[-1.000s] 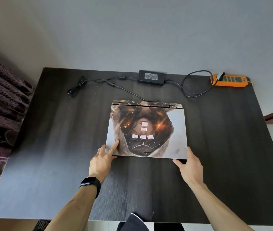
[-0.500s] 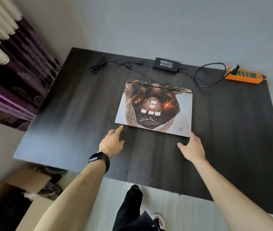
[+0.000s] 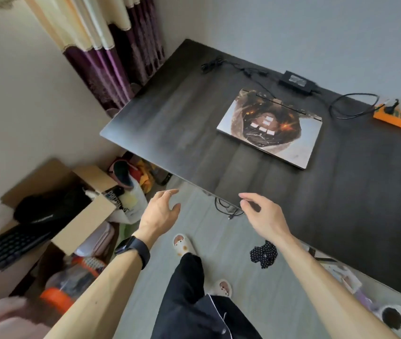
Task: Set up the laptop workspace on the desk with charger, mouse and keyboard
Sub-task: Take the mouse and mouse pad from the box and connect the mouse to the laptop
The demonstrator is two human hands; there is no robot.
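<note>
The closed laptop (image 3: 271, 127) with a picture skin on its lid lies flat on the dark desk (image 3: 170, 123). Behind it sits the black charger brick (image 3: 296, 80), its cable running to an orange power strip (image 3: 400, 119) at the right. A black keyboard (image 3: 11, 243) lies in a cardboard box on the floor at the lower left. My left hand (image 3: 160, 214), with a watch on the wrist, hangs off the desk edge with relaxed fingers and holds nothing. My right hand (image 3: 262, 216) hovers over the desk's front edge, fingers loosely spread, also holding nothing. No mouse shows.
An open cardboard box (image 3: 82, 216) with dark items stands on the floor left of the desk, beside bags and clutter (image 3: 131, 182). Purple and cream curtains (image 3: 111, 52) hang at the desk's far left corner. A loose cable (image 3: 226, 207) lies on the floor under the desk edge.
Both hands have left the laptop and pulled back off the desk. The view has swung left and down, bringing the floor, box and keyboard into sight. The laptop has stayed put.
</note>
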